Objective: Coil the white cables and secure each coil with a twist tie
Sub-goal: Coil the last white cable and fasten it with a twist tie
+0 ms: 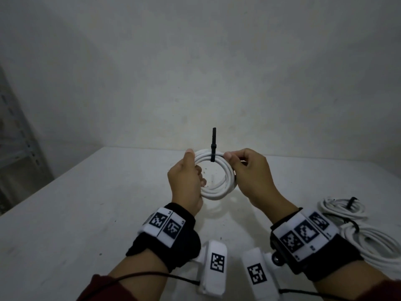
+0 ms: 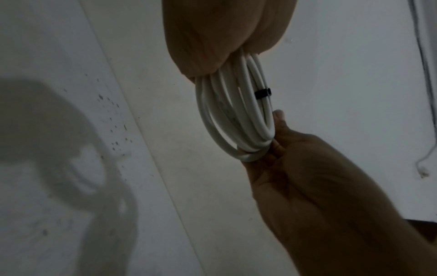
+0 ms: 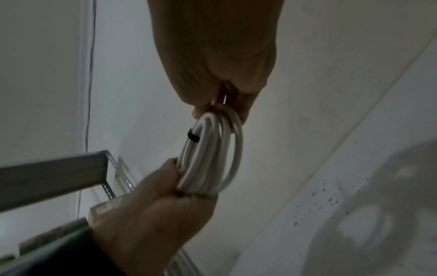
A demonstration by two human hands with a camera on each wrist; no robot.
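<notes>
White cable coil (image 1: 217, 177) held upright in the air above the table (image 1: 86, 213), its loops stacked into a round ring facing the person. A black twist tie (image 1: 213, 148) wraps the top of the ring, its free end standing straight up above the loops. Left hand (image 1: 186, 181) holds the left side of the ring, thumb laid along the upper left arc, fingers curled round the loops from behind; grip clamped on the coil. Right hand (image 1: 253, 177) holds the right side, thumb pressed on the upper right arc just beside the tie, fingers curled round the loops; grip likewise clamped on the coil. Left wrist view shows the coil edge-on, several white strands side by side, the tie a short dark band across them, and the opposite hand's fingers curled under the far end of the ring. Right wrist view gives the same arrangement mirrored, the tie on the wall-facing edge. Both wrists wear black bands with white marker blocks (image 1: 167, 224). On the table to the right lie two more white coils (image 1: 347, 208), each with a dark tie, the nearer one partly hidden behind the right wrist band. Grey metal shelving (image 1: 17, 153) stands at the far left against the pale wall (image 1: 217, 61).
</notes>
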